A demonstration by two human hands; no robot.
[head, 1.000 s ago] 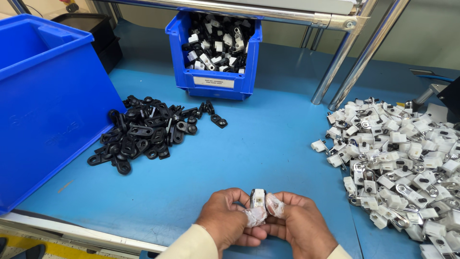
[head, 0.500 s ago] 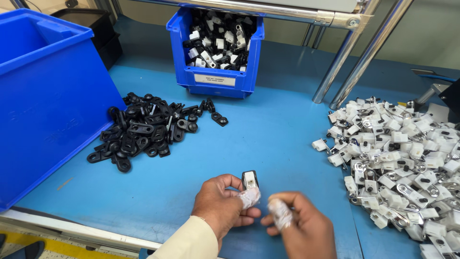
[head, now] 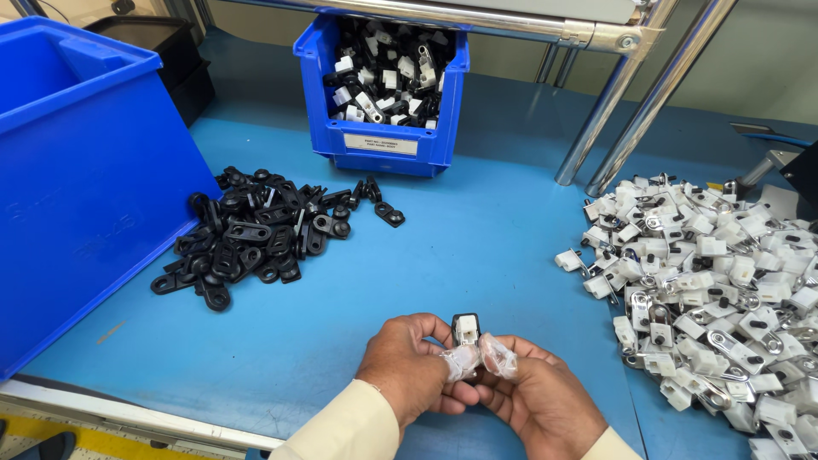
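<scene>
Small black-framed clip with white insert (head: 466, 328), upright, near table edge (head: 477, 247), centre. Left hand (head: 415, 365) and right hand (head: 535, 399) both closed, pinching it between plastic-covered fingertips (head: 498, 356).

Bright, even overhead lighting; sharp focus throughout.
Soft short shadows lie on the blue counter (head: 477, 247); glare streaks the steel posts (head: 609, 106); wide-angle bending shows at the edges.

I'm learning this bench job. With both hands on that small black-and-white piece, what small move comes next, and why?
Probably press the white part fully into its black frame. The left hand and right hand pinch the piece between covered fingertips, and it already looks joined like those in the small bin. Whether it is fully seated cannot be told.
</scene>
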